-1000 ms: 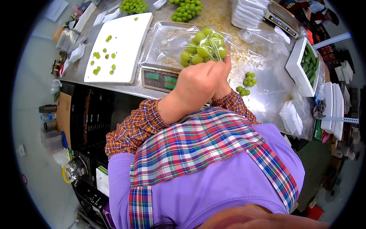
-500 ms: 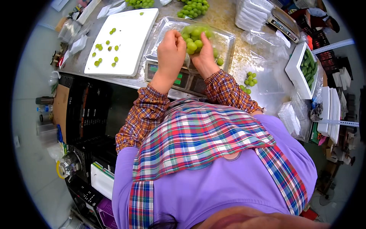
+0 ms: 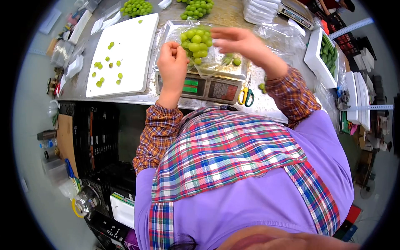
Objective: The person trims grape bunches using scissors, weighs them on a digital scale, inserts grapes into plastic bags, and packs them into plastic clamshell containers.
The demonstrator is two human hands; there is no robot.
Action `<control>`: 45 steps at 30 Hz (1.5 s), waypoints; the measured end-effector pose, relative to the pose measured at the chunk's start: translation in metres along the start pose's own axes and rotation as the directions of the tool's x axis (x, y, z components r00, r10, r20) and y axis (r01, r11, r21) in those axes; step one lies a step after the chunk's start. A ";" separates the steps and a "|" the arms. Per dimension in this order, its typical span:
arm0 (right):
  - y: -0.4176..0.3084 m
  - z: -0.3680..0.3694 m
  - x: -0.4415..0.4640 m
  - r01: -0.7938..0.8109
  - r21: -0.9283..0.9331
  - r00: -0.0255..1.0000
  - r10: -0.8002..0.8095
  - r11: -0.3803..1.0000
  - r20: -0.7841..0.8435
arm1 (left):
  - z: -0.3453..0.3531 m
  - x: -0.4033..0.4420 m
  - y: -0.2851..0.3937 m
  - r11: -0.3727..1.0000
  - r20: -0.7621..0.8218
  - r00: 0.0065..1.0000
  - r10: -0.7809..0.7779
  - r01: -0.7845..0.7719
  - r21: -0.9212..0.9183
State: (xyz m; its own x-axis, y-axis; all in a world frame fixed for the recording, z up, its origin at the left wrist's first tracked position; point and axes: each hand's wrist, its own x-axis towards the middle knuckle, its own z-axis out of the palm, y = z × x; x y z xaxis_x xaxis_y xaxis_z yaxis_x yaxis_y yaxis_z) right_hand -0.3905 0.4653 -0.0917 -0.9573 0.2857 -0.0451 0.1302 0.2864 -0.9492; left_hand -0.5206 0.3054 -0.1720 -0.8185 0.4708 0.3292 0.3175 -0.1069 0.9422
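A bunch of green grapes sits in a clear plastic bag over the metal tray of a scale. My left hand is closed, pinching the bag's edge just left of the bunch. My right hand is raised to the right of the grapes, its fingers stretched out and somewhat blurred. It appears apart from the bag. A loose grape lies on the tray below that hand. Yellow and green scissors lie at the scale's right side.
On the left, a white board carries several loose grapes. More bunches lie at the back. Stacked clear containers, a second scale and a white box of green vegetables stand on the right.
My right hand has let go of the grape bunch and moved right. The bunch now hangs or rests lower in the bag, beside my left hand. The scissors have come into view.
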 end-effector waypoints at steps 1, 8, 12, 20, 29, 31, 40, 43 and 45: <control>-0.003 -0.014 -0.009 0.017 -0.030 0.991 -0.021 0.999 -0.134 | 0.000 -0.001 0.000 1.000 0.008 1.000 0.006 -0.006 -0.010; 0.099 -0.042 -0.013 -0.188 -0.755 0.956 -0.060 0.628 -0.288 | 0.006 -0.003 0.004 1.000 0.066 0.998 0.012 -0.012 -0.008; 0.100 -0.028 -0.013 -0.021 -0.865 0.926 -0.317 0.501 -0.206 | 0.007 -0.002 0.001 1.000 0.082 0.997 0.008 -0.009 0.007; 0.119 -0.020 -0.003 0.068 -0.740 0.989 -0.144 0.669 -0.040 | 0.003 -0.001 0.007 0.995 0.135 0.988 -0.071 0.079 -0.055; 0.133 -0.020 -0.010 0.222 -0.587 0.935 -0.340 0.779 -0.098 | -0.004 -0.002 0.015 0.896 0.077 0.997 0.001 -0.035 0.443; 0.132 -0.023 -0.013 -0.088 -0.163 0.955 0.037 0.983 -0.293 | -0.001 -0.003 0.021 0.861 0.084 0.994 -0.077 0.024 0.508; 0.042 -0.030 -0.029 -0.179 0.903 0.984 0.063 0.390 0.168 | -0.008 -0.009 0.006 0.959 0.069 0.988 -0.141 0.119 0.257; 0.002 0.013 -0.009 -0.321 0.838 0.932 -0.009 0.442 0.362 | -0.007 -0.012 -0.008 0.981 0.047 0.980 -0.192 0.192 0.009; 0.001 0.040 0.014 -0.384 0.817 0.911 0.033 0.430 0.410 | -0.010 -0.014 -0.010 0.965 0.045 0.972 -0.232 0.236 -0.111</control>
State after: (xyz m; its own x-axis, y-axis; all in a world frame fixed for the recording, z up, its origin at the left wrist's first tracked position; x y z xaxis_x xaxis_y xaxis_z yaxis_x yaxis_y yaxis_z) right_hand -0.4142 0.4330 -0.1054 -0.9740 -0.1055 -0.2003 0.2122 -0.7337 -0.6455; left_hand -0.5173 0.2915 -0.1858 -0.8474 0.5218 0.0981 0.0603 -0.0890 0.9942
